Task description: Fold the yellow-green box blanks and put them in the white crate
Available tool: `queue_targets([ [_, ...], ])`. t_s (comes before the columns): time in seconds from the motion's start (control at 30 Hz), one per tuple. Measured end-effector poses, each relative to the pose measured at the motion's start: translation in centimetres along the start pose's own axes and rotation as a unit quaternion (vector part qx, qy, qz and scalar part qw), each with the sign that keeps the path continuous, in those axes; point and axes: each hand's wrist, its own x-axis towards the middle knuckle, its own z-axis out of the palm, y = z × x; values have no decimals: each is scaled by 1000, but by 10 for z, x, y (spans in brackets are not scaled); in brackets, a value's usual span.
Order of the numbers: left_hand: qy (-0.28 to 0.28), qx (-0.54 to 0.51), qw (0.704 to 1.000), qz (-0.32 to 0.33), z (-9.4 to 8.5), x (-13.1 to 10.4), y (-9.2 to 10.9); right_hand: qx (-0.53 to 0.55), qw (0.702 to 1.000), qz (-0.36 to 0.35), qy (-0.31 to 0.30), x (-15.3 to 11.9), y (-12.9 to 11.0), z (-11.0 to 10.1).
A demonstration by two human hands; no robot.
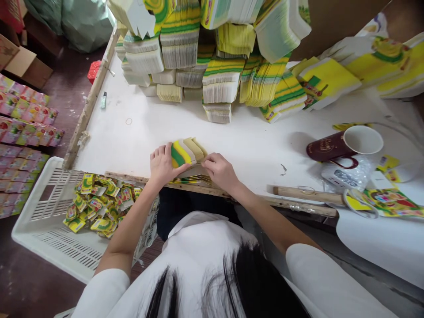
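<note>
A small fanned stack of printed cards (188,151), green, yellow and cream, lies near the table's front edge. My left hand (162,162) grips its left end, with the thumb along the near side. At the stack's right end is my right hand (219,170), its fingers curled and pinched together at the card edges. What lies between those fingertips is mostly hidden. Just in front of both hands, more overlapping cards (190,179) line the table edge.
Tall stacks of cut cards (221,84) fill the table's back. A maroon mug (326,145) lies tipped at right, near a wooden stick (308,194) and tape roll (361,204). Below left, a white plastic crate (46,234) contains small folded packets (99,203).
</note>
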Motion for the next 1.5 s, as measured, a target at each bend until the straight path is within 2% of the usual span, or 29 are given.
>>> queue_targets([
  [0.17, 0, 2, 1000, 4, 1, 0, -1, -21, 998, 18, -61, 23, -5, -3],
  [0.43, 3, 0, 1000, 13, 0, -2, -4, -49, 977, 166, -123, 37, -21, 5],
  [0.7, 2, 11, 1000, -9, 2, -1, -1, -3, 952, 221, -212, 43, -33, 3],
  [0.9, 0, 25, 1000, -5, 3, -2, 0, 65, 937, 213, -271, 54, -51, 10],
  [1.03, -5, 4, 1000, -17, 1, -2, 1, 75, 937, 208, -269, 48, -37, 4],
  [1.23, -19, -8, 999, -32, 0, 1, 0, 79, 963, 194, -167, 31, -11, -11],
  [1.33, -21, -4, 999, -41, -1, 2, 0, 122, 968, 156, -152, 23, -5, -19],
  [1.4, -20, 0, 999, -40, -2, 3, 1, 167, 957, 121, -206, 18, -1, -27],
  [1.5, -16, 4, 999, -40, -3, 3, 2, 228, 896, 60, -376, 13, 8, -41],
])
